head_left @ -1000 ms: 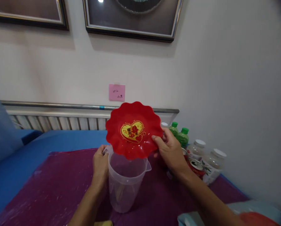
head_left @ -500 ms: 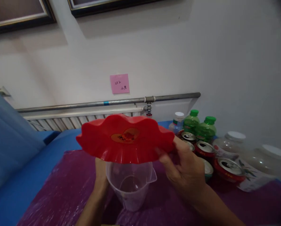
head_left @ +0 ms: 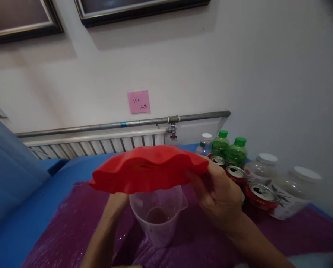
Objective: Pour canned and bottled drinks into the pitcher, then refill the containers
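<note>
A red tray with a wavy rim (head_left: 155,173) is held up, tilted so it appears nearly edge-on. My right hand (head_left: 218,190) grips its right end, thumb on the near face. My left hand (head_left: 119,203) reaches up beneath the left part of the tray; its fingers are hidden behind it. Below the tray, a clear plastic measuring jug (head_left: 159,227) with its spout to the right stands upright on the purple sheet (head_left: 71,219).
Right of my right hand stand opened red cans (head_left: 260,197), green bottles (head_left: 236,152), a white-capped bottle (head_left: 204,145) and clear jars with white lids (head_left: 297,186). Behind are a radiator (head_left: 99,145) and pipe (head_left: 144,121). A blue curtain (head_left: 10,167) hangs left.
The red tray has tipped flatter, so the emblem on it hardly shows. My left wrist has shifted slightly left. The head view has shifted a little.
</note>
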The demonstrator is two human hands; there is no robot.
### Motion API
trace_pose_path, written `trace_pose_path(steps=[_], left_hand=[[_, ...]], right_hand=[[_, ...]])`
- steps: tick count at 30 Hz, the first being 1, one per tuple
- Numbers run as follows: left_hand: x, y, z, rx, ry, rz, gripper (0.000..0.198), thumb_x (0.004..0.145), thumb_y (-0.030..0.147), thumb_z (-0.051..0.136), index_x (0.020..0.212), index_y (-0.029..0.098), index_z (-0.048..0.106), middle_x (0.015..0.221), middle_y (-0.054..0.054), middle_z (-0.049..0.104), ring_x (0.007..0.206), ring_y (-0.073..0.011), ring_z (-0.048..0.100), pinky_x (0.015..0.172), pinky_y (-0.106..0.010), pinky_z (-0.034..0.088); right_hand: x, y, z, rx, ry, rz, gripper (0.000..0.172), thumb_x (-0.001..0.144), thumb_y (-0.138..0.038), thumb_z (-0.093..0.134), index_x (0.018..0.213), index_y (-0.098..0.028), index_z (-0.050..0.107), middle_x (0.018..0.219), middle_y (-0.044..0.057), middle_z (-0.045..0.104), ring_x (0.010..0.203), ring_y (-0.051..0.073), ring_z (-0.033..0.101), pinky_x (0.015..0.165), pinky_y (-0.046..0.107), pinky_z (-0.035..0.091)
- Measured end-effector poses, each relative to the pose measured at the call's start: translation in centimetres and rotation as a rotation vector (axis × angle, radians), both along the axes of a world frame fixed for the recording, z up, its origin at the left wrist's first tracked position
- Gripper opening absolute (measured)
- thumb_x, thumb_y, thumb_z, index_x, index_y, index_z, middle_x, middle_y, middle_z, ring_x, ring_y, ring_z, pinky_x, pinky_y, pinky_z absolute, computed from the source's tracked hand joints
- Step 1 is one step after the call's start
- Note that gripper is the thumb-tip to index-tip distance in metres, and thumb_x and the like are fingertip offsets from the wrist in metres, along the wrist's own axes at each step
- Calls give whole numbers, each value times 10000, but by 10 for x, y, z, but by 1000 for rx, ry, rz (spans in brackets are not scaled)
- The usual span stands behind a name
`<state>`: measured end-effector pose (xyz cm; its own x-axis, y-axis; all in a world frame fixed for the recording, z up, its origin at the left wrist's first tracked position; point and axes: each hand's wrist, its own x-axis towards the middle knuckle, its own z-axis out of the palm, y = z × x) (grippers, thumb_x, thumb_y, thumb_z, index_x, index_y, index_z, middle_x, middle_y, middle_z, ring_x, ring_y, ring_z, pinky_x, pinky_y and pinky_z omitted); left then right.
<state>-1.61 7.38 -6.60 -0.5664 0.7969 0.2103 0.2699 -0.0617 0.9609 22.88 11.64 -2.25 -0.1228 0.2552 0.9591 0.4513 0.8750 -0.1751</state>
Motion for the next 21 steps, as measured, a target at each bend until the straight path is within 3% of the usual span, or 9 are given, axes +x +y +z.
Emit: trace_pose_path(steps=[4, 9, 12, 15, 18, 21], left_hand=[[-23, -32, 22, -96, -39, -172, 629, 587, 381, 824, 1182, 272, 649, 1332, -93, 607, 1256, -365, 524, 992, -490, 484], [-33, -67, 50, 27, -54, -553, 590, 547, 389, 851, 1110, 276, 714, 1171, -118, 691, 1245, -394, 529, 1050, -542, 427], [-25, -72, 53, 24, 11, -502, 489, 647, 383, 803, 1121, 303, 711, 1165, -82, 695, 1238, -351, 543, 1067, -508, 421], [-18, -69, 47, -10, 28, -398, 401, 709, 443, 746, 1084, 304, 724, 1146, -52, 703, 1153, -320, 604, 1018, -455, 478], [-17, -63, 44, -52, 109, -346, 371, 695, 508, 731, 1009, 312, 748, 1115, -32, 714, 1083, -305, 636, 962, -412, 519], [-10, -60, 50, -35, 210, -308, 351, 684, 518, 725, 973, 321, 758, 1065, -22, 730, 1044, -298, 648, 968, -403, 511]], right_hand=[[1, -2, 0, 0, -11, -5, 497, 927, -205, 574, 1393, -292, 426, 1143, 44, 714, 951, 196, 713, 804, 293, 589], [1, -6, -1, -9, -13, -29, 479, 915, -200, 580, 1370, -281, 452, 1104, 54, 723, 894, 208, 722, 730, 302, 598], [0, -8, 0, -38, -14, -31, 427, 917, -205, 574, 1332, -262, 491, 1081, 59, 726, 864, 198, 722, 718, 287, 593], [0, -8, 1, -102, 24, 12, 361, 918, -217, 574, 1274, -251, 528, 1146, 64, 704, 937, 187, 706, 821, 300, 575], [-2, -6, 0, -300, 126, 155, 334, 917, -283, 581, 1245, -246, 533, 1138, 64, 691, 927, 176, 694, 822, 314, 569], [-4, -5, 0, -562, 219, 338, 379, 919, -364, 573, 1270, -234, 513, 1057, 55, 690, 848, 161, 685, 758, 299, 574]])
